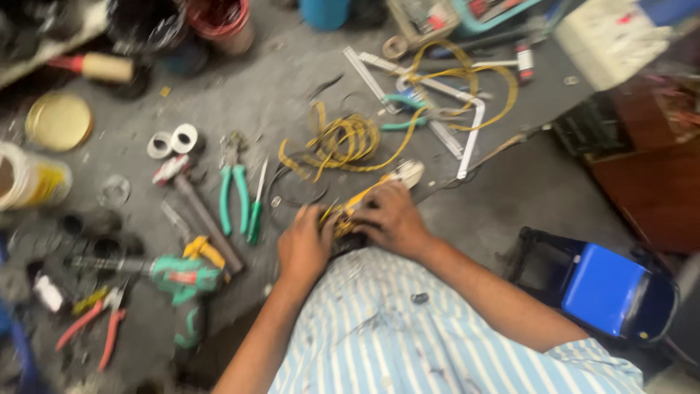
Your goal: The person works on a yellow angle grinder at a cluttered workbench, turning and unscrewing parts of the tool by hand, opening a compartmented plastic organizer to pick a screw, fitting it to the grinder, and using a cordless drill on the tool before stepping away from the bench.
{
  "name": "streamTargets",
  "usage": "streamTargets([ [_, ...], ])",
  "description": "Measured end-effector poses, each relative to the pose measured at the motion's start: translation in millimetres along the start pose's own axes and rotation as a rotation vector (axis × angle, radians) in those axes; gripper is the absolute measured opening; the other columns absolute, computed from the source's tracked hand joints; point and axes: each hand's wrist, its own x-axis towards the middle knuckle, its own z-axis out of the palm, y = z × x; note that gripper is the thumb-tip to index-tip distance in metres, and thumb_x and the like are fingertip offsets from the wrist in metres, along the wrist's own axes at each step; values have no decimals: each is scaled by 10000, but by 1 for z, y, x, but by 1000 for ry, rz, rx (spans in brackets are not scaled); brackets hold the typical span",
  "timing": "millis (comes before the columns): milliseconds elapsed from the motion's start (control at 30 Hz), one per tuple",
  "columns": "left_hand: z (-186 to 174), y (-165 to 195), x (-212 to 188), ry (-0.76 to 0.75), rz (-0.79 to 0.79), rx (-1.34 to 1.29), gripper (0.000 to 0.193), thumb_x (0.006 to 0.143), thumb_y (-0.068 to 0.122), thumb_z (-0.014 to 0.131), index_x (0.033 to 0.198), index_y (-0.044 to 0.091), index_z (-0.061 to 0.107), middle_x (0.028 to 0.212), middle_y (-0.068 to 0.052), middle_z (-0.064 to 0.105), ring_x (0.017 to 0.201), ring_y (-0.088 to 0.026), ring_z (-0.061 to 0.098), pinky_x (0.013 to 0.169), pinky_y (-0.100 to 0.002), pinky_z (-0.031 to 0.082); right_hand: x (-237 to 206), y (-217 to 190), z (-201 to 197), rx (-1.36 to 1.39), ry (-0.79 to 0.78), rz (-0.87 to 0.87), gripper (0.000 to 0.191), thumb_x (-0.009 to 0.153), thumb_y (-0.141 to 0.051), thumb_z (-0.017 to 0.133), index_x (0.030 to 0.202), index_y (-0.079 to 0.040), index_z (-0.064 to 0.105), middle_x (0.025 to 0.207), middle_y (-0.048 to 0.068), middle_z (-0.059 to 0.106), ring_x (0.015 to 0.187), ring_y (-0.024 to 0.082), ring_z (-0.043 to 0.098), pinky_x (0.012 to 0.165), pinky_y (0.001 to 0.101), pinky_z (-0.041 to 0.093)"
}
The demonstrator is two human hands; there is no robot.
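Both hands busy: my left hand (305,246) and right hand (390,217) are pinching the yellow wire (348,208) end together; most of the coil (343,140) lies loose, unworked.

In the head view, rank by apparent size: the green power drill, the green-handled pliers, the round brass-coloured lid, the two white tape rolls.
1. Green power drill
2. Green-handled pliers
3. Round brass-coloured lid, close to the pliers; blur makes that order unsure
4. Two white tape rolls

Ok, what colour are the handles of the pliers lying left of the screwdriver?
Green, on the pliers beside the green screwdriver; clearest in the head view.
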Motion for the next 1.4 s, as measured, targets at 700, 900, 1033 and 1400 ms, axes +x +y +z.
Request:
streamTargets([
  [700, 12, 21, 1, -37, -24, -24, 300, 958, 358, 648, 1145, 131, 705, 1100, -121, 738, 929, -381, 715, 772, -469, 559, -24, 7, -18, -7, -16, 34, 300, 763, -255, 854, 1049, -219, 770, 1085, 43, 627, 1141, 262, 592, 1079, 465, 408],
  [900, 3, 35, 3, -116, 48, 3, 372, 849, 393, 723, 1154, 180, 721, 1054, -84, 728, 889, -363, 714, 719, -458, 563, -22, 8, -19, -13, -33, 54, 276, 785, -260, 851, 1042, -205, 764, 1070, 40, 623, 1132, 252, 593, 1068, 457, 414],
  [1033, 1, 39, 5, -145, 85, 70, 305, 867, 362, 699, 1136, 222, 733, 1028, -61, 715, 848, -368, 706, 688, -474, 557, -18, 7, -23, -17, -28, 33, 253, 784, -255, 850, 1010, -197, 752, 1055, 42, 620, 1119, 260, 593, 1051, 454, 418],
  [1400, 18, 21, 2, -81, 115, 48, 273, 905, 342, 677, 1079, 133, 649, 1045, -67, 717, 841, -394, 701, 674, -495, 549, -21, 10, -22, -19, -19, 34, 280, 763, -244, 855, 1026, -206, 768, 1068, 36, 630, 1125, 254, 599, 1079, 464, 414],
])
